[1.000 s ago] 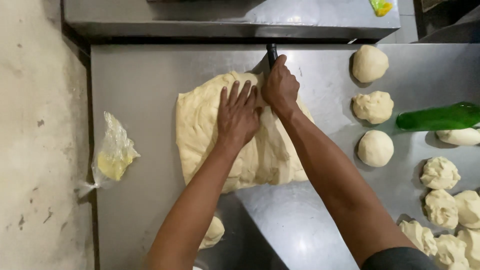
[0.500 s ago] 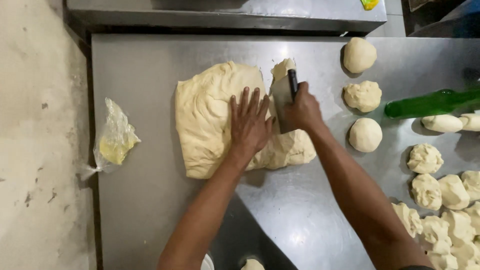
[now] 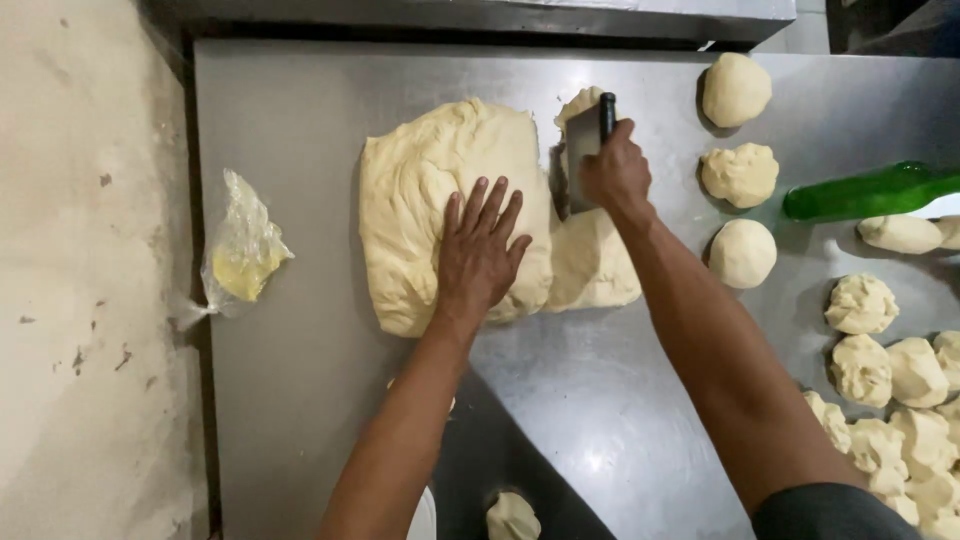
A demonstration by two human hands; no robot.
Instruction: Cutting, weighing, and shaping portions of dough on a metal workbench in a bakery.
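The scraper [image 3: 583, 150] has come down from the far edge — a strip of dough [image 3: 455, 215] now parts rightward. Right hand [image 3: 615, 170] fingers clenched on its handle; left hand [image 3: 480, 250] lies flat, released, on the slab.

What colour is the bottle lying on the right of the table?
Green; the bottle shows best in the head view, lying beside the dough balls.

Bright overhead light, glare on steel table [image 3: 620, 440], sharp focus
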